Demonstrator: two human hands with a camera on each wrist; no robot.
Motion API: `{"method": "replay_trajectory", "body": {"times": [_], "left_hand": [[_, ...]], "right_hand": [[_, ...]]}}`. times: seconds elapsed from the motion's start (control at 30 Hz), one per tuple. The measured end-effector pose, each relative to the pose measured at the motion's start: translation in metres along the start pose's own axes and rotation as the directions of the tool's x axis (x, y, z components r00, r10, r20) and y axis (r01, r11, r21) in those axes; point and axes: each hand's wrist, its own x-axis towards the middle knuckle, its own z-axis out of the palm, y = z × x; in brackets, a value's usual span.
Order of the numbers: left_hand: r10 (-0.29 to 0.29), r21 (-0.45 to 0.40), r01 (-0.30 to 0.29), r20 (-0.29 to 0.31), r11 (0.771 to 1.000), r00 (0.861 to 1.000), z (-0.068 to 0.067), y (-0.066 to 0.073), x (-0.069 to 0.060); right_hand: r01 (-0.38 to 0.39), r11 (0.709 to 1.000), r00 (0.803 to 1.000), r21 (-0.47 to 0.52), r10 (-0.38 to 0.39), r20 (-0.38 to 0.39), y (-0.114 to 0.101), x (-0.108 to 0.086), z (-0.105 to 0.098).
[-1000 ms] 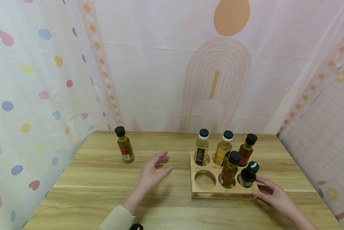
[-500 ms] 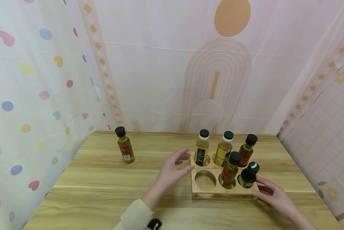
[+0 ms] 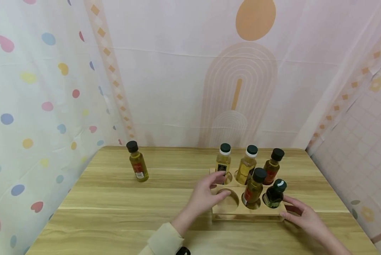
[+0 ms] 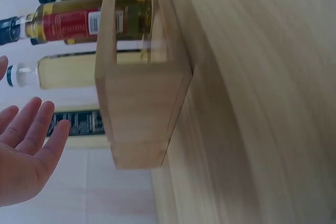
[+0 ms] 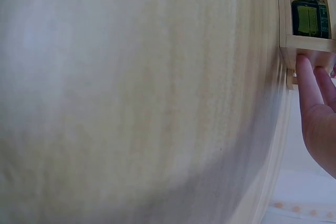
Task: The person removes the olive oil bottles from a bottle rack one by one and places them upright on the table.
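A wooden bottle rack (image 3: 235, 212) with two rows of round holes stands on the table. My left hand (image 3: 204, 193) is over its left end, by the bare front-left hole, fingers apart and holding nothing. Behind those fingers is a pale oil bottle (image 3: 223, 161) with a green cap, partly covered. In the left wrist view my left hand (image 4: 26, 148) shows spread fingers beside the bottles. My right hand (image 3: 306, 217) touches the rack's right end, thumb at the front corner. The right wrist view shows its fairly straight fingers (image 5: 310, 85) against the end panel.
Also in the rack are a second pale oil bottle (image 3: 246, 170), two black-capped bottles, one at the back right (image 3: 271, 168) and one at the front (image 3: 253, 191), and a short dark bottle (image 3: 273, 198). Another black-capped bottle (image 3: 138, 164) stands alone at left. Curtains hang behind.
My left hand has moved right across the table, from left of the rack to over its left end. The right hand, rack and bottles have kept their places.
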Motion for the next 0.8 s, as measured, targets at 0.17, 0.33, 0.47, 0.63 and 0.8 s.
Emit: {"method": "replay_trajectory", "body": {"times": [0.17,0.33,0.47,0.63,0.8], "left_hand": [[0.011,0.015,-0.011,0.017,1.000,1.000,0.013,0.002,0.004],[0.025,0.029,-0.026,0.035,0.999,0.999,0.024,0.011,0.010],[0.025,0.050,-0.028,0.051,0.998,0.998,0.031,0.019,0.016],[0.029,0.061,-0.033,0.066,0.998,0.997,0.038,0.026,0.023],[0.024,0.039,-0.027,0.078,0.999,0.997,0.042,0.029,0.028]], "right_hand": [[0.010,1.000,1.000,0.012,-0.010,0.004,0.000,0.000,0.000],[-0.004,1.000,1.000,0.025,0.004,-0.001,0.002,0.000,0.000],[-0.003,1.000,1.000,0.017,0.003,-0.011,0.002,0.000,0.000],[0.000,1.000,1.000,0.015,0.000,-0.019,0.002,0.000,0.001],[0.008,1.000,1.000,0.029,-0.008,-0.013,0.002,-0.001,0.001]]}}
